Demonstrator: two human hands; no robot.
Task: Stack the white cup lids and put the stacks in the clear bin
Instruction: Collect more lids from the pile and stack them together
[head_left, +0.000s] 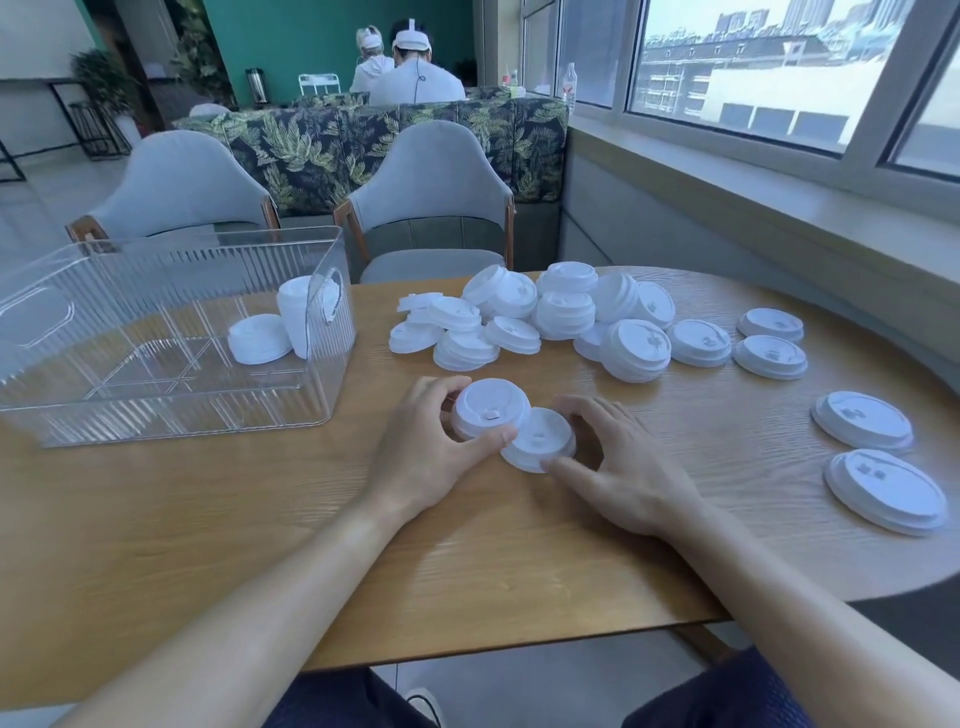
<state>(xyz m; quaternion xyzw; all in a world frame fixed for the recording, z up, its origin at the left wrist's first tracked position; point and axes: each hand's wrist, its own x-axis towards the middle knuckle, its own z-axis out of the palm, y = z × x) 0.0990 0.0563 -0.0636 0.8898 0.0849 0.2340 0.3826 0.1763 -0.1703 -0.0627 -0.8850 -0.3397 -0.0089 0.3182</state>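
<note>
My left hand (426, 447) grips a short stack of white lids (488, 410) near the middle of the wooden table (208, 545). My right hand (618, 467) holds a single white lid (540, 439), tilted, with its edge tucked against that stack. A pile of loose white lids (550, 317) lies behind my hands. The clear bin (171, 415) stands at the left with two stacks of lids (275, 327) in its right end, one flat and one leaning on its side.
More lids lie apart on the right: two near the pile (771, 343) and two large-looking ones by the table's right edge (878, 462). Two grey chairs (431, 208) stand behind the table. A window sill runs along the right.
</note>
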